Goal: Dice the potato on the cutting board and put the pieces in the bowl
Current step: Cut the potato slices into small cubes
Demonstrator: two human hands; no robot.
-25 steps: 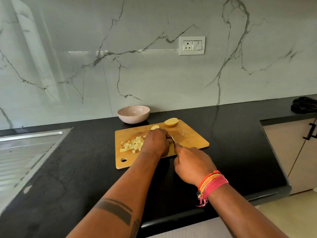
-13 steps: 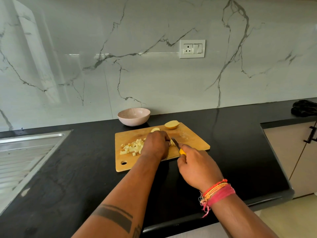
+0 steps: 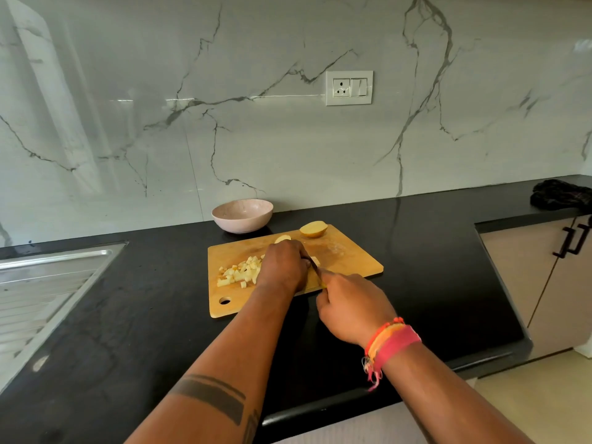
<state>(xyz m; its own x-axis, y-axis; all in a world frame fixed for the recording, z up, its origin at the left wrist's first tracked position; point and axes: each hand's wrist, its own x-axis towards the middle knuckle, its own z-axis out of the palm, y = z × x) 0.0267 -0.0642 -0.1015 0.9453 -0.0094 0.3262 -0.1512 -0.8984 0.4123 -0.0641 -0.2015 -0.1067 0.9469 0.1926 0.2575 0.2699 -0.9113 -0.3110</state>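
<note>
The wooden cutting board lies on the black worktop with its long axis running left to right, its right end angled slightly away, and its hanging hole at the near left corner. Near the board's far edge a potato half sits with its pale cut face tilted up toward the right, its long axis roughly along that edge. A smaller potato piece peeks out just beyond the left hand, mostly hidden by the knuckles. The left hand is curled over the potato being cut, fingers bent down onto it, so only a pale sliver of that potato shows at the hand's right side. The right hand is wrapped around the handle of a knife, whose dark blade points away and to the left, meeting the potato beside the left fingers; a speck of yellow handle shows, the rest being covered by the grip. A pile of diced potato lies on the board's left part, touching the left hand's outer side. The pale pink bowl stands upright on the worktop beyond the board's far left corner, close to the wall; what it holds cannot be made out.
</note>
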